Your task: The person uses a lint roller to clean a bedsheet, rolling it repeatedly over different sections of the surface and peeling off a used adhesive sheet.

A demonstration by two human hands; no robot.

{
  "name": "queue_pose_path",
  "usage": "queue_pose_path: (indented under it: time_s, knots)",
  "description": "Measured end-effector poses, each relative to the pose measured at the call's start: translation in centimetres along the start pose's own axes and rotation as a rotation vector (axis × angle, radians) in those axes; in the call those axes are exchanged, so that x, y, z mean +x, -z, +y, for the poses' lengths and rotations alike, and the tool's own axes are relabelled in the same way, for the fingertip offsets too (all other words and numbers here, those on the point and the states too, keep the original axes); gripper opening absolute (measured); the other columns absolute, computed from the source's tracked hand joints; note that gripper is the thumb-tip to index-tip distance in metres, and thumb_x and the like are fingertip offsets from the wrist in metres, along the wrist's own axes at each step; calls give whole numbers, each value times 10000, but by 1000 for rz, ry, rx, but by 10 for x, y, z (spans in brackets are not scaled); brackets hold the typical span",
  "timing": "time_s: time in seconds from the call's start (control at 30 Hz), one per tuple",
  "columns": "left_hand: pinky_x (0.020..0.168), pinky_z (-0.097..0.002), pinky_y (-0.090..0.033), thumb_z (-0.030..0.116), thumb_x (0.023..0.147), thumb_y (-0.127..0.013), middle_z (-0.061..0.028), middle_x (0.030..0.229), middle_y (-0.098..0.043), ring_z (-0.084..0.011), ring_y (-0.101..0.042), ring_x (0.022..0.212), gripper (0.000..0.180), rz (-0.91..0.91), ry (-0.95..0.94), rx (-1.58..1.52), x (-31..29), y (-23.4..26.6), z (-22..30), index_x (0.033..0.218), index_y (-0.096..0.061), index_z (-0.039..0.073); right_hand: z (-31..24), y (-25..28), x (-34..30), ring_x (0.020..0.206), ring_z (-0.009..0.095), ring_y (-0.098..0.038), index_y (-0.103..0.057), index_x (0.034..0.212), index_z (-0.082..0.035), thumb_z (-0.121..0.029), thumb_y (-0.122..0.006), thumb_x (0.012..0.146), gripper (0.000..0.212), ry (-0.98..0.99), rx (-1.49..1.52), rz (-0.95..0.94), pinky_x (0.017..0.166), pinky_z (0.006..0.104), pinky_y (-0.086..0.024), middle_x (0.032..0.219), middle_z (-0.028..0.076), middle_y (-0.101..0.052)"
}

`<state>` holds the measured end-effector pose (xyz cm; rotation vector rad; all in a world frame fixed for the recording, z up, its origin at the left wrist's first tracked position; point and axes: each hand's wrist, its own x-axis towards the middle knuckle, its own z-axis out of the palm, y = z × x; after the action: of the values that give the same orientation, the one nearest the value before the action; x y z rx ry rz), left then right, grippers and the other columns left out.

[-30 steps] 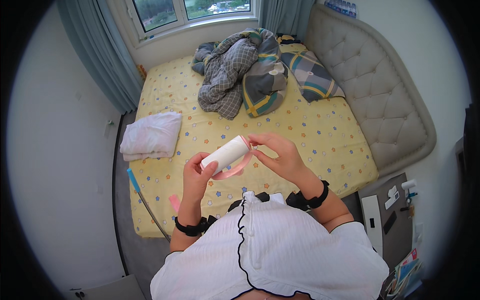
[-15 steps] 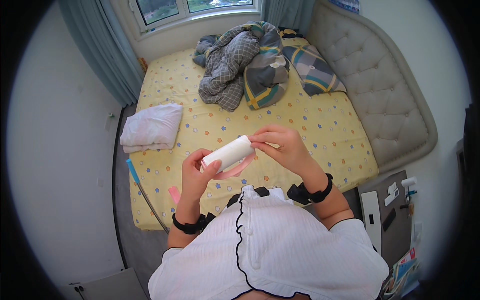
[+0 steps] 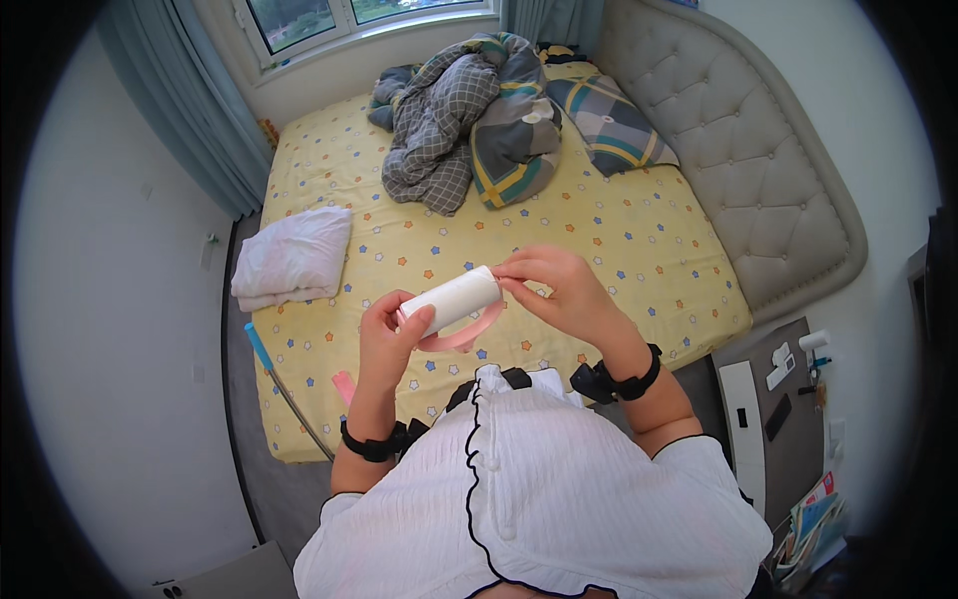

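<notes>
I hold a white roll on a pink lint roller (image 3: pixel 454 299) in front of my chest, above the bed's near edge. My left hand (image 3: pixel 391 334) grips the roll's left end and the pink frame beneath it. The fingers of my right hand (image 3: pixel 554 290) pinch the roll's right end. The roller's handle is hidden behind my hands. Both wrists carry black bands.
A bed with a yellow star-patterned sheet (image 3: pixel 639 240) fills the middle. A crumpled grey checked blanket (image 3: pixel 439 130) and a plaid pillow (image 3: pixel 609 125) lie at its far end, a folded white cloth (image 3: pixel 294 255) at its left edge. A blue-handled stick (image 3: pixel 279 384) leans beside the bed; a grey bedside table (image 3: pixel 788 419) is at right.
The view has tilted down slightly, so the bed appears lower. My hands stay on the roll, and the right fingers have shifted a little along its right end.
</notes>
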<state>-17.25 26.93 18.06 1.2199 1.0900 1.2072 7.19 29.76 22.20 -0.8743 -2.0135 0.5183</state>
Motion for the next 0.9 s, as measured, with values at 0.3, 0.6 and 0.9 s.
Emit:
queue_pose_path:
  time_s: [0.3, 0.6, 0.9]
  knots:
    - [594, -211, -463, 169, 786, -710, -37, 756, -628, -90, -604, 655, 220, -20, -10, 34, -1, 0, -4, 866, -605, -7, 2, -6, -6, 662, 243, -613, -635, 846, -50, -81, -691, 737, 127, 173, -307, 68, 561, 326, -484, 804, 67, -639]
    - [727, -219, -454, 152, 772, -718, -28, 924, -595, -82, -553, 859, 310, -123, -63, 6, 4, -1, -16, 1006, -582, 1, 31, -15, 1, 791, 145, -644, -627, 935, -13, -71, -665, 811, 142, -370, 357, 89, 739, 275, -528, 866, 62, -655]
    - [741, -242, -490, 125, 776, -714, -47, 968, -590, -108, -570, 871, 344, -52, -96, 37, 10, 5, -34, 1058, -562, 3, 32, -39, -8, 859, 138, -633, -629, 1090, 6, -132, -668, 850, 280, -470, 602, 10, 790, 260, -507, 945, 60, -666]
